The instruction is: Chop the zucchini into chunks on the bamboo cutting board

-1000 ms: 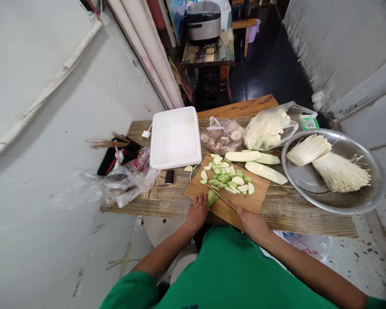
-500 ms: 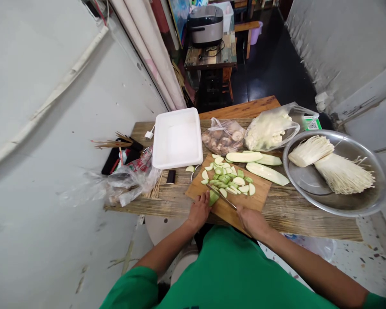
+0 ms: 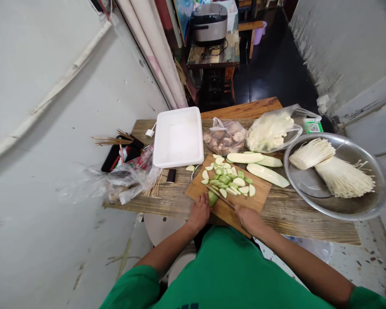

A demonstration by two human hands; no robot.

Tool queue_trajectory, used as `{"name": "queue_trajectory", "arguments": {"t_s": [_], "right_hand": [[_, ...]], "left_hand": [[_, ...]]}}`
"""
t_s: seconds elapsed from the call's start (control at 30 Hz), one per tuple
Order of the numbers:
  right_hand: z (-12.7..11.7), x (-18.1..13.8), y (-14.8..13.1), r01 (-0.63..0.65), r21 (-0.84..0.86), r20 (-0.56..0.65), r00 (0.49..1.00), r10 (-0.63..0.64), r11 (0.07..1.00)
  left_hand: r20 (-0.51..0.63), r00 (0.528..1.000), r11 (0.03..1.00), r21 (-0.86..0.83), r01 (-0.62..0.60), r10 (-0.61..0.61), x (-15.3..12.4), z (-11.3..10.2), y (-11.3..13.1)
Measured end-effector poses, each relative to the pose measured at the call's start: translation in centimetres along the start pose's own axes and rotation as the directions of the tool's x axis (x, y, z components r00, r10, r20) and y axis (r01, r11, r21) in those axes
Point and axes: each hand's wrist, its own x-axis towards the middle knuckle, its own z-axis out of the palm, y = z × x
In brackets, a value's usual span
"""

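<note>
My left hand (image 3: 200, 212) is closed on a piece of zucchini (image 3: 212, 198) at the near left edge of the wooden cutting board (image 3: 257, 201). In my right hand (image 3: 248, 218) is the handle of a knife (image 3: 221, 198); its blade slants across the board, touching or close beside that piece. Beyond the blade lie many cut zucchini slices (image 3: 225, 177), some in half rounds. Long zucchini halves (image 3: 267, 174) rest at the board's far right edge, partly on the table. My fingertips on the zucchini are partly hidden.
A white plastic tub (image 3: 178, 137) stands behind the board, beside bagged mushrooms (image 3: 225, 136) and bagged cauliflower (image 3: 270, 131). Right of them a metal basin (image 3: 309, 201) holds enoki mushrooms (image 3: 344, 175). Skewers (image 3: 112, 140) and crumpled plastic (image 3: 128, 182) lie on the left, near the wall.
The knife and right hand have shifted very slightly left. The view has tilted a little; the slices on the board lie as before.
</note>
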Motion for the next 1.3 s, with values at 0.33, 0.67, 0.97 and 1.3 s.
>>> {"name": "queue_trajectory", "arguments": {"t_s": [0.33, 0.67, 0.97, 1.3], "right_hand": [[-1.0, -0.8, 0.5, -0.001, -0.038, -0.030, 1.000, 0.000, 0.999], [-1.7, -1.7, 0.0, 0.013, -0.019, 0.007, 1.000, -0.013, 1.000], [0.0, 0.6, 0.7, 0.026, -0.030, -0.005, 1.000, -0.026, 0.999], [-1.5, -1.7, -0.8, 0.013, -0.076, -0.018, 1.000, -0.014, 0.997]], "left_hand": [[-0.045, 0.999, 1.000, -0.025, 0.003, -0.004, 1.3, -0.3, 0.5], [-0.053, 0.993, 0.983, -0.157, 0.094, -0.104, 1.1, 0.3, 0.5], [-0.035, 0.990, 0.983, -0.125, 0.132, -0.137, 1.0, -0.5, 1.1], [-0.041, 0.978, 0.975, -0.096, 0.199, -0.203, 0.8, -1.2, 2.0]]}}
